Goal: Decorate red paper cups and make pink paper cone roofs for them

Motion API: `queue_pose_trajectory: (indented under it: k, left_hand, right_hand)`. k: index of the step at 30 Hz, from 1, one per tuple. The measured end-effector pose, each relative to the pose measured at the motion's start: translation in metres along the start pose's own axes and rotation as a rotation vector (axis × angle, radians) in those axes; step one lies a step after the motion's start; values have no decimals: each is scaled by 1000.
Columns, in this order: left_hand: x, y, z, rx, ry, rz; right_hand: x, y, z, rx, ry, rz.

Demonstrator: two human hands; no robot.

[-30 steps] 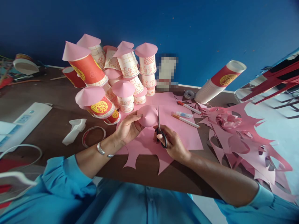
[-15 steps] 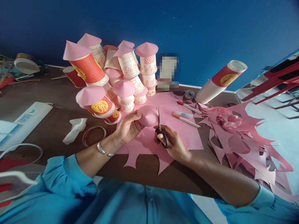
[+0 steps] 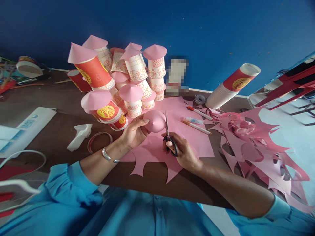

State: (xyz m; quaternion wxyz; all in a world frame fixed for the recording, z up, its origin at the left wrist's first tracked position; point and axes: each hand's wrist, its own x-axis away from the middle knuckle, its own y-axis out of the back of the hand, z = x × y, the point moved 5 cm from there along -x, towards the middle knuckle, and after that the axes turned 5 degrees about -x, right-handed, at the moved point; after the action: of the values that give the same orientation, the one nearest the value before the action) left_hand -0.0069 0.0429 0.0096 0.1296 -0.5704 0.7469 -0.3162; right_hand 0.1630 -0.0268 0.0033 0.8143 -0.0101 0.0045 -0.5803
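Observation:
My left hand (image 3: 135, 131) pinches the left edge of a pink paper cone (image 3: 155, 121), its tip facing up toward me. In my right hand (image 3: 183, 149) is a pair of scissors (image 3: 170, 144) with black handles, fingers through the loops. The blades point away from me, right beside the cone's right rim; whether they touch it I cannot tell. Beneath both hands lie pink paper sheets (image 3: 197, 144) with curved cut-outs along the near edge. Behind my left hand stand stacked paper cups (image 3: 106, 111) topped with pink cones, some red and gold, others white with drawn flowers.
Pink paper scraps (image 3: 256, 150) pile up at the right. Markers (image 3: 195, 127), a glue stick (image 3: 194, 120) and a tape roll (image 3: 200, 99) lie near a tall cup stack (image 3: 232, 86). At the left are a power strip (image 3: 29, 126), crumpled white paper (image 3: 79, 136) and a ring of tape (image 3: 99, 142).
Hardly anything differs. The cone and my left hand have shifted very slightly, and the scissor blades sit at nearly the same place by its rim.

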Motion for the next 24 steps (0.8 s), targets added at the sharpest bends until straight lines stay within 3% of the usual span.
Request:
queue_pose_trajectory:
  k: [9, 24]
  left_hand:
    - [0, -1, -1, 13, -3, 18]
    - [-3, 6, -3, 48, -9, -87]
  right_hand:
    - [1, -1, 1, -28, 0, -2]
    - [3, -2, 2, -116, -60, 5]
